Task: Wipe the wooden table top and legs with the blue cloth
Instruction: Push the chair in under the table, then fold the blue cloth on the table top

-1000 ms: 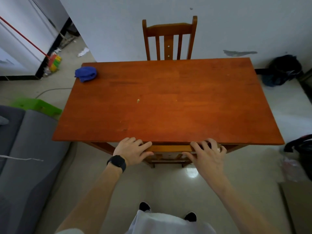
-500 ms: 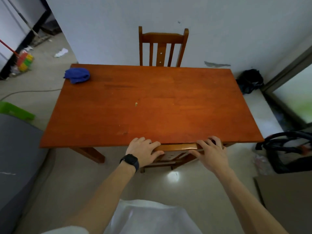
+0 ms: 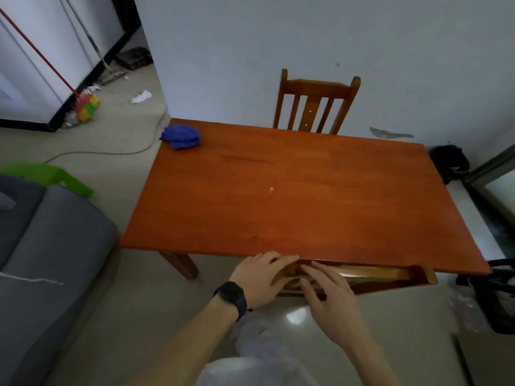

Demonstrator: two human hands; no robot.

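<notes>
- Nearest in, the left hand (image 3: 262, 280), black watch (image 3: 231, 296) on its wrist, lays its fingers (image 3: 278, 260) straight on the chair rail tucked under the worktop's (image 3: 292, 207) near edge; grasping nothing
- The right hand (image 3: 331, 299) hovers beside it, fingers relaxed and released; no cloth in either
- Mid-worktop, a pale crumb (image 3: 271, 190) waits
- Far left corner: the blue cloth (image 3: 180, 137), bunched; it looks soft and light, so pinch anywhere on the heap
- No writing readable anywhere
</notes>
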